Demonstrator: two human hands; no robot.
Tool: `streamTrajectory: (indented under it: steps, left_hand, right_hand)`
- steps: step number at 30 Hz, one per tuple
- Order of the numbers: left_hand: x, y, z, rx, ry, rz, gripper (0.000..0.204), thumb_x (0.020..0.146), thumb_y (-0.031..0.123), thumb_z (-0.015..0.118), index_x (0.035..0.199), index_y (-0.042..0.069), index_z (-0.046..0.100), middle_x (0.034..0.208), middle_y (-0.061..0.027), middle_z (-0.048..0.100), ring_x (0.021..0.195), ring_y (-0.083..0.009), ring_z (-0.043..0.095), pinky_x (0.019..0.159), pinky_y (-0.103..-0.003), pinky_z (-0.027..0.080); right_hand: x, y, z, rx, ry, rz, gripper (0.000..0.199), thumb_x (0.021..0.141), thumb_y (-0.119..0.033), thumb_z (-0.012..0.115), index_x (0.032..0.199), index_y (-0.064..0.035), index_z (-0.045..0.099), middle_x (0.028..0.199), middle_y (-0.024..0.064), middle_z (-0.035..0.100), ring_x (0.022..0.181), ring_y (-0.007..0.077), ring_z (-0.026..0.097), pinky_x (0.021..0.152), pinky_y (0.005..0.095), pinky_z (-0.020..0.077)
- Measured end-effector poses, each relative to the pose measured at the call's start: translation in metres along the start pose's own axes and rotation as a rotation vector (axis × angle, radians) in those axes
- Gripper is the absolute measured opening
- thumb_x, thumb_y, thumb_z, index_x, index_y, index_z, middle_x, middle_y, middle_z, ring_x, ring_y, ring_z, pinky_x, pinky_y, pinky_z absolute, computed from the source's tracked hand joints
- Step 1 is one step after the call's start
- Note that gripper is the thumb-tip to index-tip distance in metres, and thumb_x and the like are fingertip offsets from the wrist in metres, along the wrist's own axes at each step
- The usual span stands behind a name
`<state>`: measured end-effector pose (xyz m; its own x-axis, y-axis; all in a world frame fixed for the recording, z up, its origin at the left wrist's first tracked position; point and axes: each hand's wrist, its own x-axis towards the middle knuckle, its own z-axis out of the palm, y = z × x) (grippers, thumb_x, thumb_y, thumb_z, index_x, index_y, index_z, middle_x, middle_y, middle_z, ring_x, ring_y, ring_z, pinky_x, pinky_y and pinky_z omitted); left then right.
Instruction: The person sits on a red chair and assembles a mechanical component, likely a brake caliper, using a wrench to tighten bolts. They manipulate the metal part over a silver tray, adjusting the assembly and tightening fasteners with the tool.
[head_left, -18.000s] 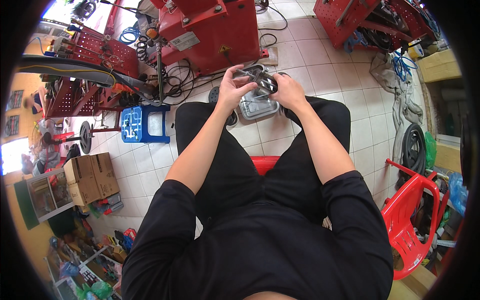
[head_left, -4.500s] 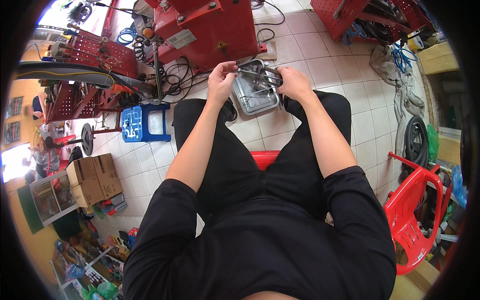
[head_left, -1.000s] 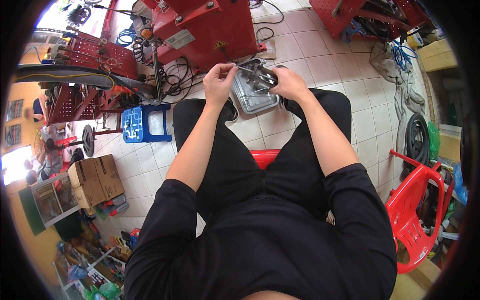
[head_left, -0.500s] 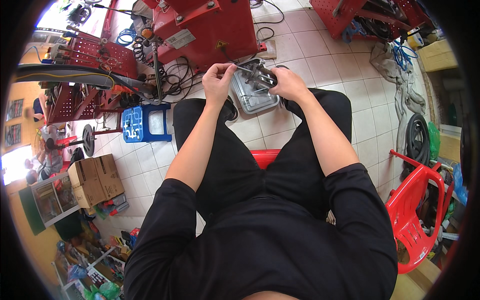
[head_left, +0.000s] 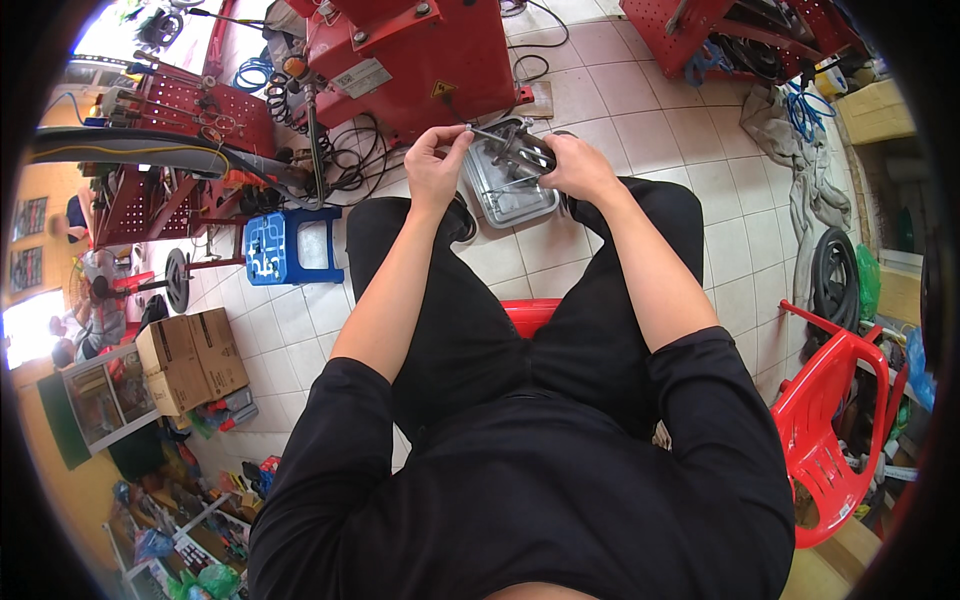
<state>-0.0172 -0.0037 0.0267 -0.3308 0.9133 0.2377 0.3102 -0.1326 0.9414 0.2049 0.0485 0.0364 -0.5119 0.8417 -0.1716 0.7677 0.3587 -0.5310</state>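
Observation:
My right hand (head_left: 580, 167) is wrapped round a dark metal part (head_left: 530, 152) with a cylindrical body and a flange-like piece; its exact kind does not show. My left hand (head_left: 437, 165) pinches the end of a thin metal rod (head_left: 486, 133) between thumb and fingers. The rod runs across to the dark part, but whether the two are joined I cannot tell. Below both hands, between my feet, a grey plastic tray (head_left: 513, 212) rests on the tiled floor. Some metal pieces seem to lie in it, largely hidden by the held part.
A big red machine (head_left: 430, 75) stands just ahead, black cables on the floor beside it. To the left are a blue stool (head_left: 275, 250) and cardboard boxes (head_left: 195, 360). At my right is a red plastic chair (head_left: 830, 430), with a tyre (head_left: 832, 275) beyond it.
The dark metal part in my right hand has tilted or turned very slightly. My left hand stays almost still, pinching the rod's end.

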Motion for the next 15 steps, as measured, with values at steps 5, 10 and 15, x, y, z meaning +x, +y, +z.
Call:
streamTrajectory:
  steps: [5, 10, 15]
  left_hand:
    - [-0.0002, 0.0028, 0.0034, -0.035, 0.034, 0.015, 0.017, 0.083, 0.016, 0.072, 0.083, 0.001, 0.066, 0.071, -0.0003, 0.066, 0.063, -0.0041, 0.054, 0.058, -0.02, 0.042]
    - [0.0003, 0.0018, 0.0008, -0.07, 0.027, -0.066, 0.017, 0.083, 0.016, 0.073, 0.085, 0.0, 0.067, 0.071, -0.0003, 0.066, 0.063, -0.0038, 0.056, 0.058, -0.019, 0.043]
    - [-0.0011, 0.009, 0.0014, -0.087, 0.006, -0.059, 0.016, 0.083, 0.013, 0.072, 0.09, -0.001, 0.068, 0.076, -0.0002, 0.066, 0.065, -0.0034, 0.057, 0.058, -0.018, 0.043]
  right_hand:
    - [-0.0012, 0.0004, 0.0006, -0.006, 0.016, -0.023, 0.047, 0.064, -0.022, 0.072, 0.105, -0.0047, 0.06, 0.099, 0.0137, 0.065, 0.099, 0.0304, 0.062, 0.083, 0.0411, 0.0494]
    - [0.0002, 0.0016, 0.0033, -0.024, 0.031, -0.035, 0.046, 0.063, -0.022, 0.072, 0.104, -0.005, 0.061, 0.1, 0.0136, 0.065, 0.098, 0.03, 0.062, 0.083, 0.0408, 0.0495]
    - [-0.0012, 0.0005, 0.0009, -0.025, 0.027, -0.011, 0.045, 0.063, -0.022, 0.071, 0.104, -0.0056, 0.061, 0.099, 0.0136, 0.065, 0.098, 0.0301, 0.062, 0.083, 0.041, 0.0499]
